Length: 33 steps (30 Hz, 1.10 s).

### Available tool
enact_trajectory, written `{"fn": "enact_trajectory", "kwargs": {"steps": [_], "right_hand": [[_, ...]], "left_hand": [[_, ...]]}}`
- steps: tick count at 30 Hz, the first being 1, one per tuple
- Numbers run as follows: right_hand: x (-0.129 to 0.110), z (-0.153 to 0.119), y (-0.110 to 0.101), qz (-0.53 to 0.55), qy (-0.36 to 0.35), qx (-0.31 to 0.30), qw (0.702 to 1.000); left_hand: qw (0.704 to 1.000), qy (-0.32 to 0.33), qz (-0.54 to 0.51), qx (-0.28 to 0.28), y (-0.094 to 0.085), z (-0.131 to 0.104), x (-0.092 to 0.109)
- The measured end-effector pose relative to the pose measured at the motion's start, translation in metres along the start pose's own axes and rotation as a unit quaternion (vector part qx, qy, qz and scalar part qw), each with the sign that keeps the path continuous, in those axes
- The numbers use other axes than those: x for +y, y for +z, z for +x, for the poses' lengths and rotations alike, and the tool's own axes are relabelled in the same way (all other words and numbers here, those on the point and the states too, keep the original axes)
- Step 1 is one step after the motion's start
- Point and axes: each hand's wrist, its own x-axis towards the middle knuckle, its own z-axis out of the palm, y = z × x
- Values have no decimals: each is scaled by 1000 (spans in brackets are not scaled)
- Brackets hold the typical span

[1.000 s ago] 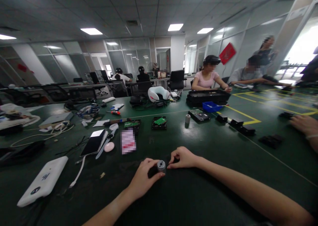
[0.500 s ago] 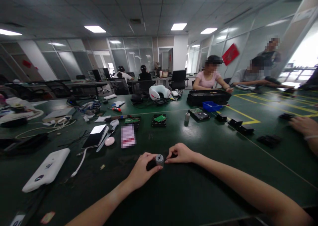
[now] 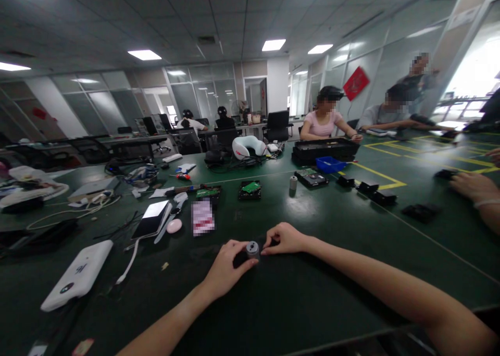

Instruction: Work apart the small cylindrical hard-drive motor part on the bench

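Note:
A small grey metal cylinder [image 3: 253, 248], which looks like a small motor, stands upright on the green table [image 3: 312, 304]. Thumb and fingers of my left hand [image 3: 227, 265] close around it from the left. Dark holes show in its top face. Just right of the cylinder, my right hand [image 3: 286, 238] is curled in a pinch, its fingertips very near the cylinder's side. Whatever those fingertips may hold is too small to make out. A second, similar metal cylinder [image 3: 292, 183] stands farther back on the table.
Opened hard drives [image 3: 250, 190] and a blue tray [image 3: 330, 163] lie beyond my hands. On the left are a white power bank [image 3: 78, 275], a pink round object [image 3: 174, 226] and cables. At the right, another person's hand [image 3: 474, 189] rests near black parts [image 3: 422, 211].
The camera view has shifted slightly. My left hand still holds the cylinder and my right hand keeps its pinch beside it.

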Motion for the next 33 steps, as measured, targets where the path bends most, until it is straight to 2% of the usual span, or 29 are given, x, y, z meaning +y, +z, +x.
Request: {"fn": "enact_trajectory", "kwargs": {"steps": [10, 33], "right_hand": [[-1, 0, 4, 3, -4, 4, 1000], [1, -3, 5, 3, -17, 0, 1000]], "left_hand": [[999, 39, 20, 7, 6, 0, -10], [997, 63, 34, 17, 7, -5, -9]]}}
